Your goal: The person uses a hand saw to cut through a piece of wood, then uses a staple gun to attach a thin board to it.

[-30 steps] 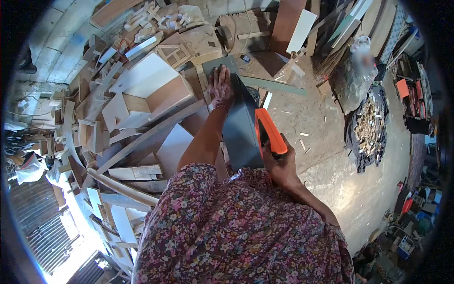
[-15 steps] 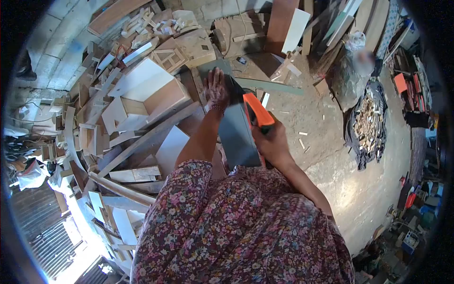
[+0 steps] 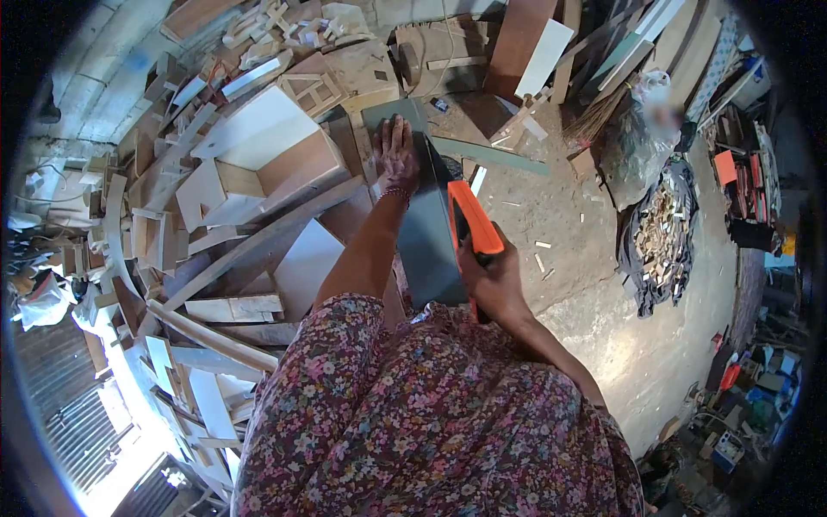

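A long grey-green board (image 3: 426,237) lies lengthwise in front of me, its near end meeting my floral clothing. My left hand (image 3: 397,159) rests flat on its far part, fingers stretched out and a beaded bracelet at the wrist. At the board's right edge, my right hand (image 3: 491,277) is wrapped around the grip of an orange-and-black saw (image 3: 474,217). The orange part points away from me above the knuckles. Its thin lower part runs close along the board's edge, mostly hidden by the hand.
Wooden offcuts and a white-faced box-like piece (image 3: 267,142) crowd the left side. A green strip (image 3: 487,153) lies beyond the saw. On the floor at right, a dark cloth (image 3: 633,258) holds many small wood pieces. Planks (image 3: 521,43) lean at the back.
My right hand and the saw have shifted slightly toward me along the board's edge, the orange part tilting differently. My left hand stays flat on the board. The camera view has shifted a little.
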Motion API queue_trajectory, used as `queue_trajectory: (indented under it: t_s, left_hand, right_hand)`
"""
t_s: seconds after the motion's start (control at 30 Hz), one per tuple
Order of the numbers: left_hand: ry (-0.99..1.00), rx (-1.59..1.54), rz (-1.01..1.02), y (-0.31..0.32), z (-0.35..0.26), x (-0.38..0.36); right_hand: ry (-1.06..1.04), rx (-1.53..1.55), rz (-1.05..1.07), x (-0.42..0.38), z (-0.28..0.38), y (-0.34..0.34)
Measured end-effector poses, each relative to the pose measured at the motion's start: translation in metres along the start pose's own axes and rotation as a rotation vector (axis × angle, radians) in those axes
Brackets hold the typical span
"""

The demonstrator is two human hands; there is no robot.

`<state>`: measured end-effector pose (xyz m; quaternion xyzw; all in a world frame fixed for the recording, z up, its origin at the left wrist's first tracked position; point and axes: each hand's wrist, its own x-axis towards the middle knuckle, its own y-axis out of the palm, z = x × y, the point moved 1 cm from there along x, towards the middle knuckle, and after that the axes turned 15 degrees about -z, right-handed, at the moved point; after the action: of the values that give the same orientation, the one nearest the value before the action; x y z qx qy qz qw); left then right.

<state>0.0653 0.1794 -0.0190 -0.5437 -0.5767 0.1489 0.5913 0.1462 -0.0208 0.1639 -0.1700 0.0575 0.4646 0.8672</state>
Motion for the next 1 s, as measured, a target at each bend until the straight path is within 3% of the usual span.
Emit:
queue_trajectory:
  t_s: [0.07, 0.17, 0.27, 0.4, 0.53, 0.6, 0.7, 0.8, 0.87, 1.0]
  left_hand:
    - [0.009, -0.006, -0.016, 0.0, -0.002, -0.001]
    - [0.001, -0.068, -0.005, -0.009, -0.003, 0.01]
    - [-0.025, -0.084, 0.04, -0.006, -0.002, -0.002]
    - [-0.041, -0.106, 0.008, -0.004, -0.002, 0.011]
    - [-0.085, -0.184, 0.016, 0.0, 0.0, 0.005]
    - [-0.096, -0.119, 0.054, -0.002, -0.001, 0.004]
    - [-0.068, -0.146, 0.012, -0.001, -0.007, -0.006]
    - [-0.119, -0.101, 0.062, -0.007, -0.007, 0.011]
    - [-0.075, -0.115, -0.022, -0.001, -0.005, 0.003]
    - [-0.009, -0.027, 0.056, -0.008, -0.007, 0.002]
  right_hand:
    - [-0.199, -0.112, -0.067, 0.019, -0.016, 0.013]
    - [-0.032, -0.038, -0.04, 0.073, -0.038, 0.028]
    - [-0.018, -0.005, 0.028, 0.077, -0.019, 0.025]
    - [-0.232, -0.131, -0.094, 0.064, -0.024, 0.03]
    - [-0.119, -0.017, -0.056, 0.056, -0.019, 0.029]
    - [-0.157, -0.089, -0.037, 0.064, -0.018, 0.026]
    - [-0.03, 0.037, 0.069, 0.069, 0.028, 0.017]
    - [0.089, 0.216, 0.11, 0.076, 0.021, 0.011]
    - [0.094, 0.23, 0.088, 0.061, 0.022, 0.008]
    - [0.004, 0.174, 0.023, 0.037, 0.013, -0.005]
